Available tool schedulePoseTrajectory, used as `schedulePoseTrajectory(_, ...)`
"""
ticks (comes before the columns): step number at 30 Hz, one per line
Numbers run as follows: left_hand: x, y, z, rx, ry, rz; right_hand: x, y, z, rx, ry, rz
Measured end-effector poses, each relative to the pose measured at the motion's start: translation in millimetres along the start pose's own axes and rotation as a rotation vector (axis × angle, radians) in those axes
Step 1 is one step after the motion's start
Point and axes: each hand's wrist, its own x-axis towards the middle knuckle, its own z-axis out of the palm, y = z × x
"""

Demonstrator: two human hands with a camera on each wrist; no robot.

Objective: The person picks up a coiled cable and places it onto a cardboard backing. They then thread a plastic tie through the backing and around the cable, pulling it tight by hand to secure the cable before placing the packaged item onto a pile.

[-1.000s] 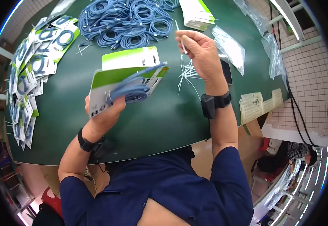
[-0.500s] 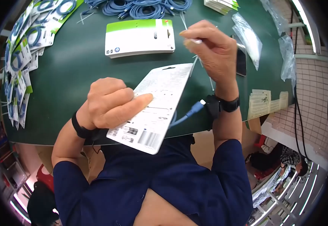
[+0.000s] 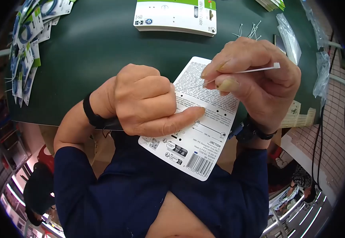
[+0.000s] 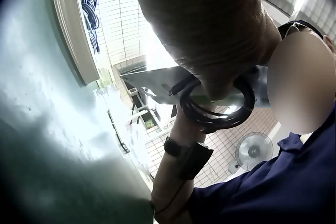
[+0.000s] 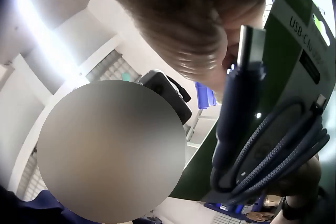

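The left hand (image 3: 146, 103) grips a white printed card (image 3: 198, 152), its thumb lying on the text side, which faces up. Pinched between the right thumb and forefinger is a thin white tie (image 3: 265, 69); its far end lies against the card near the holes. The right hand (image 3: 259, 79) is over the card's right side. On the card's underside, the right wrist view shows a coiled dark cable (image 5: 278, 153) with a metal plug (image 5: 251, 46) close to the camera. The left wrist view shows the coil (image 4: 218, 121) beneath the left hand (image 4: 205, 29).
A stack of cards (image 3: 174, 18) lies beyond the hands on the green table (image 3: 81, 51). Cards with cables (image 3: 25, 59) are heaped at the left. Loose ties (image 3: 253, 30) and a plastic bag (image 3: 289, 37) lie at the back right.
The card has turned text side up and moved right, below the right hand. The right hand has come down to it with the tie. The view has shifted closer to the hands.
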Motion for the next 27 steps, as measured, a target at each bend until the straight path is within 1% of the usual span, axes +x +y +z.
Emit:
schedulePoseTrajectory(3,-0.2,-0.8,1.0,0.004,0.005,0.010,-0.5,-2.6,2.9,-0.016,0.013,0.085)
schedulePoseTrajectory(4,-0.3,-0.9,1.1,0.007,0.009,0.017,-0.1,-4.1,4.3,-0.016,0.013,0.085)
schedulePoseTrajectory(7,0.7,-0.6,3.4,0.006,0.027,0.019,1.3,-8.3,7.9,-0.078,-0.001,0.183)
schedulePoseTrajectory(11,-0.1,-0.7,2.2,-0.002,0.028,0.010,1.6,-3.3,8.5,-0.048,-0.036,0.189)
schedulePoseTrajectory(20,1.3,-0.4,2.2,-0.011,0.031,-0.014,0.6,-1.1,11.6,-0.063,-0.028,0.223)
schedulePoseTrajectory(24,2.6,-0.6,-1.5,-0.013,-0.011,-0.020,1.4,-2.6,11.1,-0.092,-0.034,0.298)
schedulePoseTrajectory(27,4.4,1.5,0.5,-0.009,0.014,-0.049,7.1,4.1,3.6,-0.200,-0.294,0.132)
